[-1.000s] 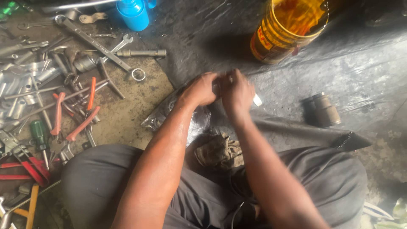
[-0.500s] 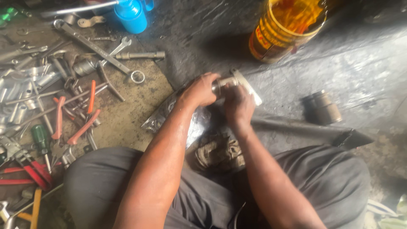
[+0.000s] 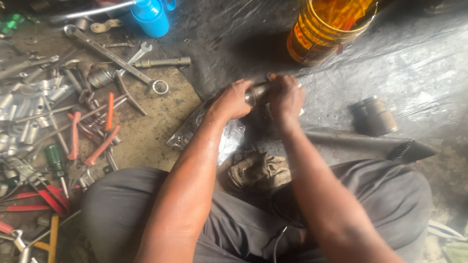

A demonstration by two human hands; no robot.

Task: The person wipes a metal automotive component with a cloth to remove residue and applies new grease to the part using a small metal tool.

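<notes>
My left hand (image 3: 233, 100) and my right hand (image 3: 286, 96) both grip a short grey metal cylinder (image 3: 257, 92) held level between them, above a black plastic sheet (image 3: 234, 39). Only the middle of the cylinder shows; its ends are hidden inside my fists. Under my forearms lies a crumpled clear plastic bag (image 3: 229, 139) and a dirty rag (image 3: 256, 168) by my lap.
Many spanners, sockets, red-handled pliers (image 3: 100, 141) and a green screwdriver (image 3: 54, 160) are scattered at the left. A blue container (image 3: 150, 17) stands at the top, a yellow bucket (image 3: 326, 29) at top right. A dark metal sleeve (image 3: 375, 114) and a long dark bar (image 3: 370, 143) lie at the right.
My hands have closed further round the metal part, hiding the pale piece that stuck out by my right hand half a second ago. The camera view has shifted slightly.
</notes>
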